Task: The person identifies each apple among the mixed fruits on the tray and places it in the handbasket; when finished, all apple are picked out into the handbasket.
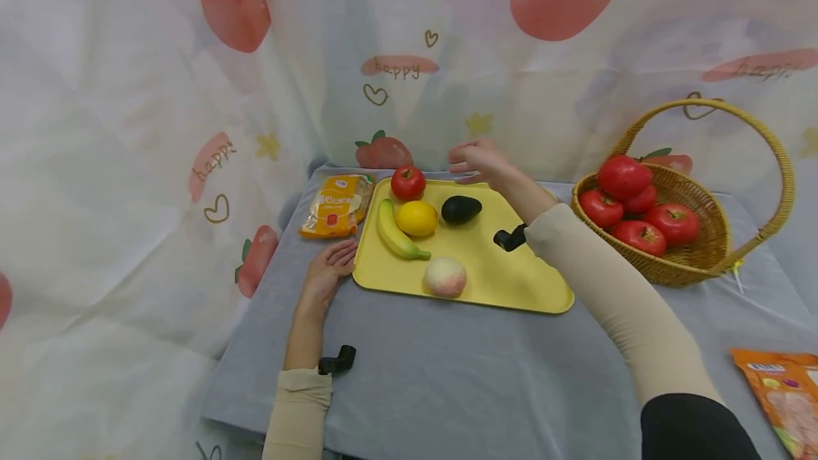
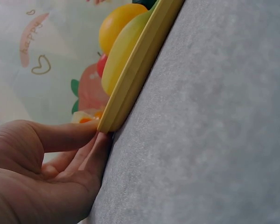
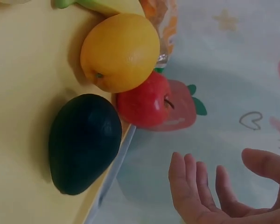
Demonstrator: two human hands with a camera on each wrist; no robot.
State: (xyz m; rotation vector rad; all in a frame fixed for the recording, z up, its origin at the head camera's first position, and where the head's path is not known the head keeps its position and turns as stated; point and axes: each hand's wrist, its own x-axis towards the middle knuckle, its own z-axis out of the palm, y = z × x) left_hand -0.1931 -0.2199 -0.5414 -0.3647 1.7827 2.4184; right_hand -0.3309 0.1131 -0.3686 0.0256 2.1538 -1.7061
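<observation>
On the grey cloth lies a yellow tray (image 1: pixel 505 282) bearing a red apple (image 1: pixel 407 183), a rounded yellow citrus fruit (image 1: pixel 417 218), a banana (image 1: pixel 394 234), a dark avocado (image 1: pixel 461 209) and a pale pink peach (image 1: pixel 445 277). My left hand (image 1: pixel 330 268) is at the tray's near left corner. In the left wrist view, its thumb (image 2: pixel 72 135) meets the rim from above and the fingers are below, pinching it. Over the tray's back edge, my right hand (image 1: pixel 479 160) hovers with fingers spread and holds nothing, apart from the avocado and apple.
A wicker basket (image 1: pixel 693 272) with a tall handle stands right of the tray, several red fruits inside. An orange and clear food packet (image 1: pixel 339 208) lies against the tray's left side. Another orange packet (image 1: pixel 782 392) is at the lower right. A printed curtain (image 1: pixel 307 91) hangs behind.
</observation>
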